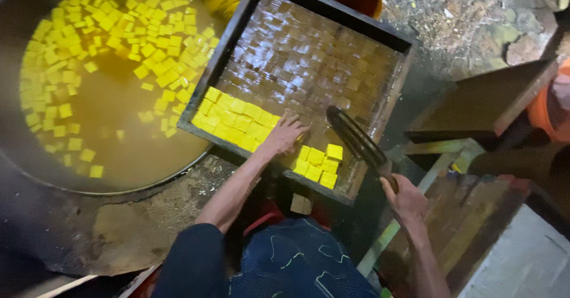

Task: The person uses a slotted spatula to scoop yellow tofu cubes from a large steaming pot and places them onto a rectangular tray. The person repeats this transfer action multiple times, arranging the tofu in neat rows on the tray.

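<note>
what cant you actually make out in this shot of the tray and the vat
- Head view: the yellow cubes under the left hand are covered by it.
- The right hand wraps the handle of the dark scoop, so the grip is hidden.
- The vat is cut off by the top and left edges.
- Sunken cubes blur in its cloudy yellow liquid.
- The wooden tray hides its own underside.

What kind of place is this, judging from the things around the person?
Probably a small, rough food workshop, perhaps for tofu. A big vat holds yellow cubes in yellow liquid, a dark wooden tray holds more cubes, and the right hand holds a long blade.
</note>
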A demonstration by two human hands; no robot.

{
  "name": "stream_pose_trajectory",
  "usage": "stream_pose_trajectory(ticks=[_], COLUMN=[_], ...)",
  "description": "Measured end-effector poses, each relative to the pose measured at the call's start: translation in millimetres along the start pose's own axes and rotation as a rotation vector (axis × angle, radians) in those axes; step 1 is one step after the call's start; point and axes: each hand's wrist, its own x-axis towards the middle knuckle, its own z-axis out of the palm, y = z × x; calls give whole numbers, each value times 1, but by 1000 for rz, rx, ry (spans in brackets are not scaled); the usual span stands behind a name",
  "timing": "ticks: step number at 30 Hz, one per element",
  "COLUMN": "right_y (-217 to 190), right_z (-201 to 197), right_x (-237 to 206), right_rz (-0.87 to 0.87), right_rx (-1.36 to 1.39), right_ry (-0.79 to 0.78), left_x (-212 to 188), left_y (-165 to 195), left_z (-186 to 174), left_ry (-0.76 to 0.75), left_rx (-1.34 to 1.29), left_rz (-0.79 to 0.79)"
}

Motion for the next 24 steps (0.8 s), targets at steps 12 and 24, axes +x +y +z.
stream_pose_trajectory(ticks=[12, 24], right_y=[43, 30], right_z=[2, 34], right_x=[-48, -15], right_rz=[184, 362], right_rx=[45, 98], right_ry=[133, -90], left_x=[41, 60], left_y=[92, 81], left_z=[-4, 12], left_ry=[-53, 175], left_rx=[-90, -47], left_rz=[-121, 246])
